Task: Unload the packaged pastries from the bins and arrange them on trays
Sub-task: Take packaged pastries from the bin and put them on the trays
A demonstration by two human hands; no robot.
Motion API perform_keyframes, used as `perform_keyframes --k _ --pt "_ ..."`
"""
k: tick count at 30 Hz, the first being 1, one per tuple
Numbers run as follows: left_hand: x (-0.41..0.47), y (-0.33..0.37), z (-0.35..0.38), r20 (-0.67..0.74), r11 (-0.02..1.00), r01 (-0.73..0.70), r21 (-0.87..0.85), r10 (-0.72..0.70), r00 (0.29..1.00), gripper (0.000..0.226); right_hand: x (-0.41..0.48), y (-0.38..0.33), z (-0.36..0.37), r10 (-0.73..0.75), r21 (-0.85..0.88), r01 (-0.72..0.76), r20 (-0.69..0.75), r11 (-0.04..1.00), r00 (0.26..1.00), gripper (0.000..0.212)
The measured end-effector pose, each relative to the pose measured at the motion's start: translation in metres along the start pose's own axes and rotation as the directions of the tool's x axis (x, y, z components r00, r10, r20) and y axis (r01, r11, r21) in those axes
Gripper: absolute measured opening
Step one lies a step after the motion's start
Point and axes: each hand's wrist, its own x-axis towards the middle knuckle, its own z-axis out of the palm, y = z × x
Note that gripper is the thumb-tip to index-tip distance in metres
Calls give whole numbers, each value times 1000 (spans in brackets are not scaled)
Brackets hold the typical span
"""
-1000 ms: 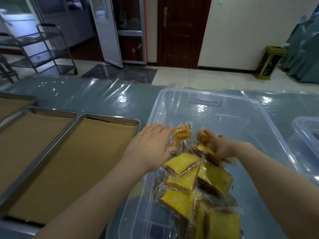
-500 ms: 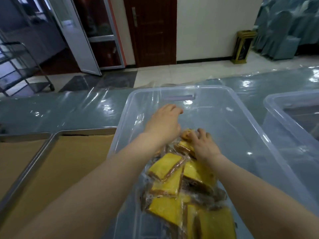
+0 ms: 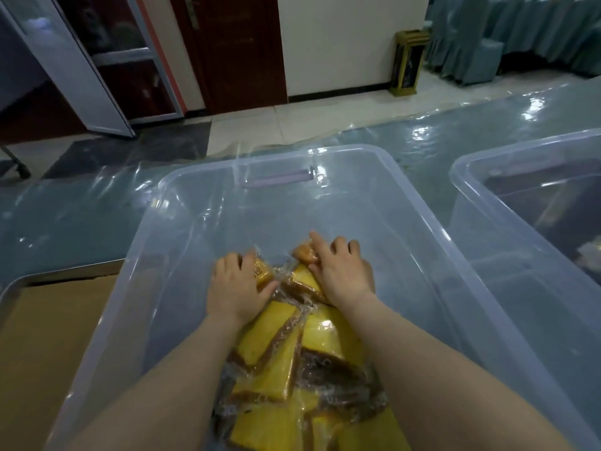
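Note:
A clear plastic bin (image 3: 182, 222) stands before me, holding several clear-wrapped yellow cake slices (image 3: 276, 359) piled at its near middle. Both hands are down inside it at the far end of the pile. My left hand (image 3: 235, 286) grips a small orange bun packet (image 3: 261, 275), fingers curled over it. My right hand (image 3: 341, 271) grips another small round packet (image 3: 304, 255) with its fingertips, its palm lying on a yellow slice (image 3: 302, 281). At the left lies a metal tray (image 3: 19, 281) lined with brown paper (image 3: 48, 336).
A second clear bin (image 3: 520, 164) stands at the right with some packets deep inside. The table is covered with shiny plastic sheeting (image 3: 81, 206). Beyond it are a tiled floor, a dark door, a glass door and a gold waste bin (image 3: 408, 63).
My left hand came down from the bin's far side onto the orange packet and closed on it. My view swung right, so only one tray's corner shows. My right hand stayed on its packet.

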Motion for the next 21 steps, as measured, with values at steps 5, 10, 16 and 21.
perform_keyframes --k 5,10,16,21 --pt "-5 -5 12 265 982 25 -189 26 964 81 -3 1 8 45 91 -53 89 994 995 49" --pt "4 -4 11 455 950 192 -246 -62 888 101 -4 4 5 8 94 -15 79 995 997 46" --pt "0 17 -7 335 936 261 -236 -174 926 84 1 4 -8 -45 -9 46 104 999 994 54" --pt "-2 23 -47 160 942 179 -284 -137 977 78 3 -6 -42 -75 -15 77 86 997 993 59"
